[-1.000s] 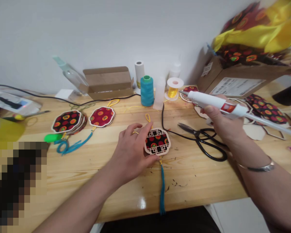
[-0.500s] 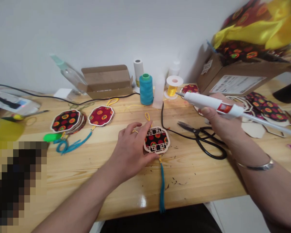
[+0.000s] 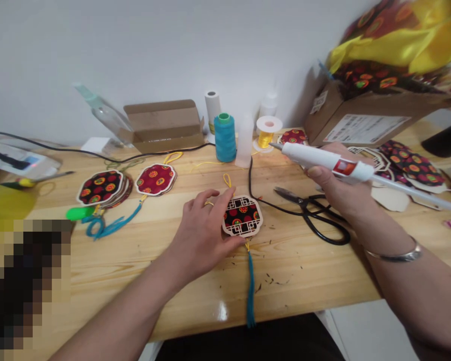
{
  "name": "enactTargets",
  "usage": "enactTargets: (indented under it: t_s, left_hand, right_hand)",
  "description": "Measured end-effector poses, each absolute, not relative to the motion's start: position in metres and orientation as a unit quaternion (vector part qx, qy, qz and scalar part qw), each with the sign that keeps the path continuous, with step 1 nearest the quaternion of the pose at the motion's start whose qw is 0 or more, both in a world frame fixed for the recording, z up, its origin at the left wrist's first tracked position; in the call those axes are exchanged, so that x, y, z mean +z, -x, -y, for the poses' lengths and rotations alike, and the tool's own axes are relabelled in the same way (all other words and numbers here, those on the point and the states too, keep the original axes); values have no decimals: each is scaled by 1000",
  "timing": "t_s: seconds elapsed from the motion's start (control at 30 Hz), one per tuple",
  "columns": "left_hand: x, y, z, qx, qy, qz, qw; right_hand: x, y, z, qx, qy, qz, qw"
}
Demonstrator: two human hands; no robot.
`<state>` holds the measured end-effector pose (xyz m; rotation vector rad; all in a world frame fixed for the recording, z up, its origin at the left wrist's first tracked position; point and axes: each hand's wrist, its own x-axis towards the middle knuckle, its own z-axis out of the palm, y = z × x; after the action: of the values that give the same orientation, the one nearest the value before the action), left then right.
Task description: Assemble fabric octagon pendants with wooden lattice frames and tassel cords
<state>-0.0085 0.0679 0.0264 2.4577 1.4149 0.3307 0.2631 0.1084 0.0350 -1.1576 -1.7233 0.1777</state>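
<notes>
Flat on the wooden table lies a scalloped pendant (image 3: 243, 216) with dark patterned fabric and pale lattice strips at top and bottom. A yellow loop (image 3: 227, 179) shows at its top, and a teal tassel (image 3: 251, 291) hangs toward the table's front edge. My left hand (image 3: 206, 225) grips the pendant's left side, thumb below and index finger above. Raised over the table on the right, my right hand (image 3: 342, 180) is closed round a white glue gun (image 3: 315, 156). Its nozzle points left, and a clear glue stick (image 3: 417, 193) sticks out of its back.
Black scissors (image 3: 308, 208) lie below the glue gun. Behind stand a teal thread cone (image 3: 224, 138) and a yellow thread spool (image 3: 267, 133). Finished-looking pendants (image 3: 101, 188) are stacked at left, near a red pendant (image 3: 156, 179). A cardboard box (image 3: 372, 115) fills the back right.
The view has shifted very slightly. Both hands keep their holds on the pendant and the glue gun, with hardly any movement.
</notes>
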Motion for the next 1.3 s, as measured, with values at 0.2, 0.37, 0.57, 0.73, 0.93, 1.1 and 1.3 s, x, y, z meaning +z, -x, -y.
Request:
enactTargets:
  t_s: [0.2, 0.37, 0.57, 0.73, 0.93, 1.1, 1.3]
  left_hand:
    - [27, 7, -68, 119, -850, -492, 146]
    - [28, 7, -68, 120, -850, -490, 151]
    - [30, 6, -67, 123, -849, -492, 150]
    - [30, 7, -68, 121, -850, -489, 153]
    - [28, 7, -68, 112, -853, -489, 146]
    - [27, 8, -67, 110, -856, -484, 141]
    - [26, 8, -67, 117, -857, -481, 140]
  right_hand:
    - [35, -262, -108, 74, 479, 712, 508]
    - [36, -262, -107, 81, 485, 711, 502]
    - [37, -262, -107, 78, 482, 716, 499]
    - [36, -263, -108, 79, 479, 719, 497]
    - [35, -264, -107, 77, 488, 712, 498]
    - [36, -262, -107, 84, 486, 707, 507]
    - [35, -262, -108, 73, 461, 721, 513]
